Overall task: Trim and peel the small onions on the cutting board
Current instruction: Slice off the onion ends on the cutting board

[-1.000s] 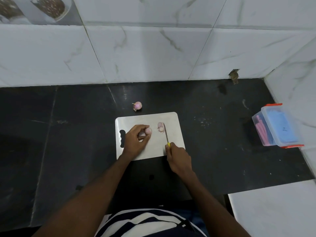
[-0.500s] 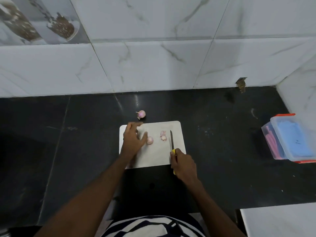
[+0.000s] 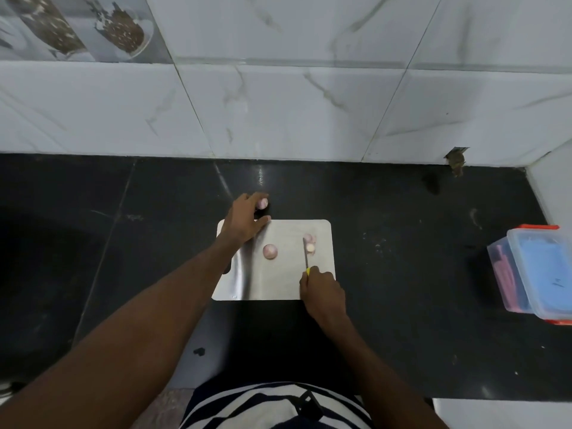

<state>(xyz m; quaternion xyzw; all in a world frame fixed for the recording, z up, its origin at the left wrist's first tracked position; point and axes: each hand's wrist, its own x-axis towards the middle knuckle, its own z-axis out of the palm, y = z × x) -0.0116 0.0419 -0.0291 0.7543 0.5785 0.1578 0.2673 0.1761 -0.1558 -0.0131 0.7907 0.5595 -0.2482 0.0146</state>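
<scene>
Left hand (image 3: 244, 222): reaching past cutting board (image 3: 278, 286), fingers closing round unpeeled onion (image 3: 263, 203) on dark surface (image 3: 402, 258).
Right hand (image 3: 323, 292): gripping knife (image 3: 306, 255), blade lying flat on board beside trimmed pieces (image 3: 310, 244).
Peeled onion (image 3: 270, 251): sitting loose mid-board.
Risk: round onion rolling off surface if fingers slipping; left arm sweeping back, knocking loose onion; blade pointing away, fingers crossing near it.

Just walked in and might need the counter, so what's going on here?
A person is prepping small onions. The left hand reaches past the cutting board to grasp an onion on the dark counter. The right hand holds a knife beside cut pieces. One peeled onion sits mid-board.
</scene>
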